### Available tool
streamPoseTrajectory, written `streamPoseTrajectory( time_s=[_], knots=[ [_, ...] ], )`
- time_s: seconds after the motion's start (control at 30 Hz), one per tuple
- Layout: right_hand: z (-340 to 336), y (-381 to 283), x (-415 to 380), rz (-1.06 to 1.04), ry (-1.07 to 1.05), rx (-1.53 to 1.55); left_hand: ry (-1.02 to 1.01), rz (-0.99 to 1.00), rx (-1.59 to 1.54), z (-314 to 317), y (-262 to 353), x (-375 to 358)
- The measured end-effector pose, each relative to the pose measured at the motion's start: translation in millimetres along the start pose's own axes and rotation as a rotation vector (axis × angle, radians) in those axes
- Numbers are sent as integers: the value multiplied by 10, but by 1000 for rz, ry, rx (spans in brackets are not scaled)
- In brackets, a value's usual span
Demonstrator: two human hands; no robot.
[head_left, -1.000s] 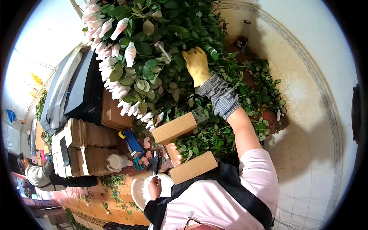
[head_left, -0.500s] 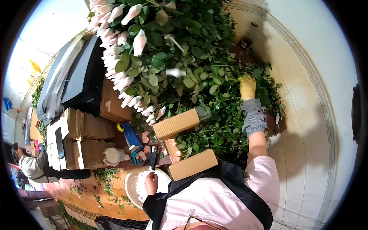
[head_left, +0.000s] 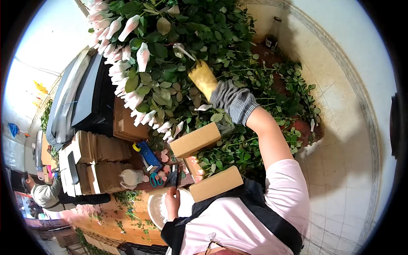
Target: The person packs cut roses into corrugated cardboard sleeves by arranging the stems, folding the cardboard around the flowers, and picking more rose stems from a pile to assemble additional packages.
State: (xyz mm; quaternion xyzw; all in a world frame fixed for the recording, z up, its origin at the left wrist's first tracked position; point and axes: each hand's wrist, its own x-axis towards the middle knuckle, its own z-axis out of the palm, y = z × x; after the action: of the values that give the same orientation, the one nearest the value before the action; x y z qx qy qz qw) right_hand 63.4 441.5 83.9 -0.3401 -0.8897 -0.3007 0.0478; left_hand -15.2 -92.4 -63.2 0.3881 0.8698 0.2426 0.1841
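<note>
My right hand [head_left: 203, 78], in a yellow glove with a grey knitted cuff, reaches over the heap of leafy rose stems [head_left: 229, 51]. Its fingers are closed at the lower end of a white stick-like thing [head_left: 185, 52] among the leaves. Below the glove lies a rose bud in white netting [head_left: 203, 108]. Many more netted roses [head_left: 131, 28] line the left side of the heap. My bare left hand [head_left: 172, 203] is over a white basin [head_left: 156, 206], its fingers curled together by the lower end of a black tool [head_left: 173, 175]; what they hold is hidden.
Two cardboard blocks [head_left: 195, 140] [head_left: 216, 183] flank an opening with pink roses. Blue-handled scissors [head_left: 156, 179], a blue tape dispenser [head_left: 148, 156] and a plastic cup [head_left: 131, 177] lie left. Cardboard stacks [head_left: 104, 148] stand beyond. Another person [head_left: 46, 195] is at far left.
My right hand has swung left across the leaves to the white stick-like thing. The netted bud that was blurred in motion now lies still, lower down. My left hand stays by the basin.
</note>
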Motion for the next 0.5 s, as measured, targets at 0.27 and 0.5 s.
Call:
streamPoseTrajectory(
  time_s=[0.27, 0.5],
  knots=[
    [-506, -139, -216, -84, 89, 98, -89, -28, 4, 126, -91, -146],
    [-57, 194, -455, -255, 190, 570, -100, 74, -23, 185, 3, 102]
  ],
)
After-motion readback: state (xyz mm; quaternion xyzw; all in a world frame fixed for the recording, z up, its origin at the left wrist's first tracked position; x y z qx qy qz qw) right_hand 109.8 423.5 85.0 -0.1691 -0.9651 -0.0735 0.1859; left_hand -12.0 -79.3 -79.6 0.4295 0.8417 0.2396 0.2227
